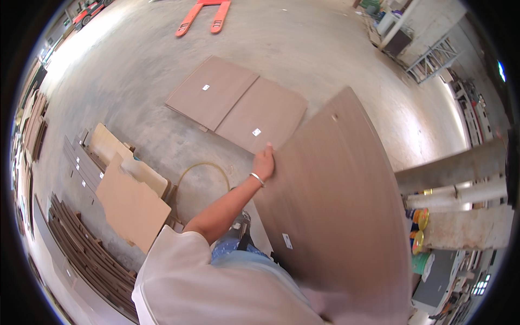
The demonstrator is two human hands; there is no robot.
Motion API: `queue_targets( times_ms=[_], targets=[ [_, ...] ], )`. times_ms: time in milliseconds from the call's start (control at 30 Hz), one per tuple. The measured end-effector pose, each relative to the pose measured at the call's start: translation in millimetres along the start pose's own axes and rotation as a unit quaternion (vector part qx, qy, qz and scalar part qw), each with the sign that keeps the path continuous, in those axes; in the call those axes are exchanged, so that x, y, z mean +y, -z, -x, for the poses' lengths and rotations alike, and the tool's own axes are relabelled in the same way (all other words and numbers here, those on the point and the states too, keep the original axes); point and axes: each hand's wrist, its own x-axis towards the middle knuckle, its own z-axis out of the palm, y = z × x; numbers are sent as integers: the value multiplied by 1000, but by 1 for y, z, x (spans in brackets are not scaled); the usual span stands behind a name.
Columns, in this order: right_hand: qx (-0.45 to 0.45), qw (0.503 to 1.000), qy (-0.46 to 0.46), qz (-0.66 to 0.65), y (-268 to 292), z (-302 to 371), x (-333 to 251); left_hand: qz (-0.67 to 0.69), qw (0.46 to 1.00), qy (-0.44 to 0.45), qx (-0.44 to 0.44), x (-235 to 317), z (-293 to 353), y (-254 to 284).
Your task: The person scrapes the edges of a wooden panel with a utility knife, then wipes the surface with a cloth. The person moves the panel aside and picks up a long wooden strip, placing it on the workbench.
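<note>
A large flat brown panel (330, 200) stands tilted in front of my body, from the middle of the view down to the lower edge. A small white label (287, 241) sits on its face, low and to the left. My left hand (264, 164), with a metal bangle at the wrist, is closed around the panel's left edge. Its thumb or fingertip shows at the top, while other fingers are hidden by the panel's edge. My right hand does not show. Beyond my left hand, two brown panels (208, 89) lie side by side near the floor, each with a small white label.
Left of me lie cardboard sheets (132, 203) and stacked brown strips (86, 244). A yellowish hose (201, 164) curves on the floor. An orange pallet jack (203, 13) stands far ahead. Paint cans (418, 230), a green bucket (422, 264) and a wooden beam (452, 165) are at the right.
</note>
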Motion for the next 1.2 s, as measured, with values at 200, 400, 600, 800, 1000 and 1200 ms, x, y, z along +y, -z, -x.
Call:
queue_targets(
  times_ms=[200,400,600,800,1000,1200],
  targets=[
    [-179,982,-37,42,-217,37,-39,-202,977,49,56,-81,-181,153],
    [-552,760,-100,328,-467,-12,-36,-311,902,291,68,-195,-209,251],
    [-546,643,-375,384,-566,-91,62,-374,795,462,124,-264,-122,285],
    [-580,566,-460,364,-682,-159,139,-448,714,530,93,-302,-49,278],
    [-401,711,-504,281,-754,-247,183,-398,693,577,170,-326,-79,144],
    [-375,845,-367,104,-824,-286,244,-258,704,591,297,-348,-145,1]
  ],
)
